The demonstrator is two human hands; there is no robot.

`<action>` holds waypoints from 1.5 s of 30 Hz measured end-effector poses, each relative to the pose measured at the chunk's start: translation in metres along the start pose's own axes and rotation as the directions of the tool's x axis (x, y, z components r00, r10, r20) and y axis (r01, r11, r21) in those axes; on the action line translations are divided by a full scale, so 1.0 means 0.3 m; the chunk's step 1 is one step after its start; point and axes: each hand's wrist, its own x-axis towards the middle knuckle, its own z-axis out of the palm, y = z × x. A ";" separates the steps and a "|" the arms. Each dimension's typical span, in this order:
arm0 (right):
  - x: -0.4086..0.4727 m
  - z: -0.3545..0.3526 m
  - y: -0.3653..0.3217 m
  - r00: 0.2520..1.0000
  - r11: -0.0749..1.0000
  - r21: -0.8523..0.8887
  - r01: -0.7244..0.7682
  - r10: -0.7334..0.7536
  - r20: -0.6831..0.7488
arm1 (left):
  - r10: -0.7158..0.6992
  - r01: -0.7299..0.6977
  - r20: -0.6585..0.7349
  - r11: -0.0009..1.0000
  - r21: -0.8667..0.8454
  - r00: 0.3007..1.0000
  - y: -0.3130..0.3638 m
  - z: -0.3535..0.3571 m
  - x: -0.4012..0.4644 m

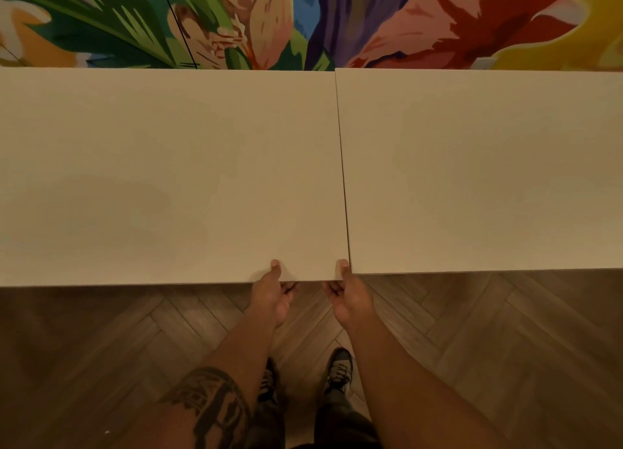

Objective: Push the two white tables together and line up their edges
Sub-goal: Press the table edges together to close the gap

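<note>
Left hand (271, 293), right hand (349, 295) both closed on left table (168, 179) near edge, 6 o'clock; right table (472, 172) abutting, near edges offset.

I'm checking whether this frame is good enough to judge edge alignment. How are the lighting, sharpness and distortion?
Head view: dim, warm light tints both white tables beige, with no glare; the seam is sharp enough to trace; wide-angle lens bows the tables' long edges; soft shadow falls on the floor under the near edges.
</note>
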 end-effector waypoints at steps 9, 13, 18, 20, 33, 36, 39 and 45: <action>-0.001 -0.048 -0.106 1.000 1.000 -0.020 0.001 -0.001 -0.004 | 0.026 -0.025 -0.019 0.998 0.056 0.999 -0.040 0.011 -0.032; 0.021 -0.082 -0.152 0.998 0.999 -0.025 0.023 -0.024 -0.054 | 0.038 -0.036 -0.022 0.997 0.068 0.999 -0.086 0.038 -0.056; 0.034 -0.090 -0.163 0.996 0.999 -0.021 0.024 -0.026 -0.088 | 0.046 -0.039 -0.069 0.994 0.101 0.997 -0.117 0.076 -0.045; 0.041 -0.079 -0.158 0.996 1.000 -0.014 0.021 -0.022 -0.086 | 0.044 -0.035 -0.078 0.993 0.112 0.996 -0.106 0.087 -0.025; 0.026 -0.049 -0.165 0.995 1.000 0.022 0.011 -0.009 -0.096 | -0.015 0.004 0.063 0.984 0.176 0.998 -0.073 0.066 0.003; 0.037 -0.065 -0.176 0.996 0.999 0.036 0.015 -0.012 -0.083 | -0.042 0.022 0.087 0.976 0.216 0.995 -0.089 0.055 0.012; 0.035 -0.083 -0.199 0.997 0.999 0.033 0.035 -0.033 -0.074 | -0.102 0.057 0.133 0.951 0.304 0.986 -0.140 0.069 -0.004; 0.047 -0.145 -0.250 0.997 0.998 0.006 0.060 -0.060 -0.054 | -0.147 0.100 0.173 0.962 0.255 0.974 -0.267 0.185 -0.068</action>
